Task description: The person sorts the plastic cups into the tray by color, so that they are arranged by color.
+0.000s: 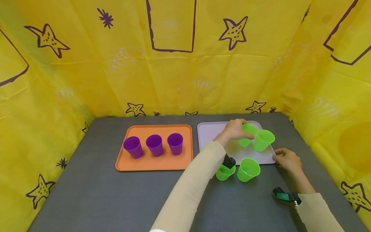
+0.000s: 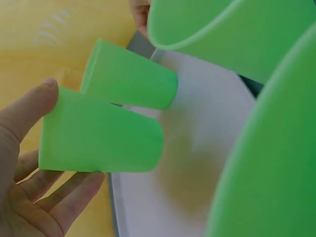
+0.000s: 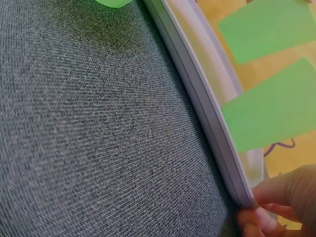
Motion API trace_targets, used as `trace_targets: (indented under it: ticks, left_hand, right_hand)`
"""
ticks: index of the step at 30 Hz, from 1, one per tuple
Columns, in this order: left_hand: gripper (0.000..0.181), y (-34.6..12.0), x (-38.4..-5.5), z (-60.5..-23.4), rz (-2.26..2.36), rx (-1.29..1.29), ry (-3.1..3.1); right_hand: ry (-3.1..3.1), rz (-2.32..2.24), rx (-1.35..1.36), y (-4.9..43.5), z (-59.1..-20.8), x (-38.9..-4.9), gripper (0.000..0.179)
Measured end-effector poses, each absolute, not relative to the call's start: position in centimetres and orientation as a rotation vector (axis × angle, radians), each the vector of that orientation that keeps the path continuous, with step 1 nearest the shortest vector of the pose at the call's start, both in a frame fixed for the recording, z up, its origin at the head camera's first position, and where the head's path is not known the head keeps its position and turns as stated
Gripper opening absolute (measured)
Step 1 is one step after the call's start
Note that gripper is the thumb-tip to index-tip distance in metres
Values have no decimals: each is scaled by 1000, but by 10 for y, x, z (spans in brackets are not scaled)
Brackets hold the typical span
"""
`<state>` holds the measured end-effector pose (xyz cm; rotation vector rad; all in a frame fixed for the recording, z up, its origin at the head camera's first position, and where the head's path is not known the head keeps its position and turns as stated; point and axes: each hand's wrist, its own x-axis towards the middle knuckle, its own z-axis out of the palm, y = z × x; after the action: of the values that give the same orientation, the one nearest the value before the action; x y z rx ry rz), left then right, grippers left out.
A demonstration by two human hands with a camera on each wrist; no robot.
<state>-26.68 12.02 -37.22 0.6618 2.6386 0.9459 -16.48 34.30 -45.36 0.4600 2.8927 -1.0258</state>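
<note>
My left hand (image 1: pixel 236 130) grips a green cup (image 2: pixel 103 133) near its rim, thumb on one side and fingers on the other, over the pale lilac tray (image 1: pixel 211 129). Beside it on the tray's right part stands a second green cup (image 1: pixel 263 141). Thumb and fingers of my right hand (image 1: pixel 288 159) pinch the tray's near right corner, as the right wrist view shows close up. Two more green cups, one (image 1: pixel 248 170) fully visible and one (image 1: pixel 224 174) partly behind the left wrist, stand on the table before the tray's near edge.
An orange tray (image 1: pixel 153 163) lies to the left, bearing three purple cups in a row: left (image 1: pixel 134 148), middle (image 1: pixel 155 146) and right (image 1: pixel 175 145). The table (image 1: pixel 110 199) is dark grey fabric. A yellow printed curtain (image 1: pixel 174 80) encloses the back and sides.
</note>
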Motion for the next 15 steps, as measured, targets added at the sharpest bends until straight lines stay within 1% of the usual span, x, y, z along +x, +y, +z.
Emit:
trace_targets:
  ticks: [5,11,15]
  left_hand:
    - [70,123,-265,-378,924,644,2640]
    - [65,126,-264,-385,956,647,2620]
    - [64,128,-264,-387,916,639,2631]
  right_hand:
    - [2879,-1028,453,343,-453,-164,36]
    - [2874,-1023,457,343,-451,-164,36]
    - [2881,-1002,463,344,-452,-165,35]
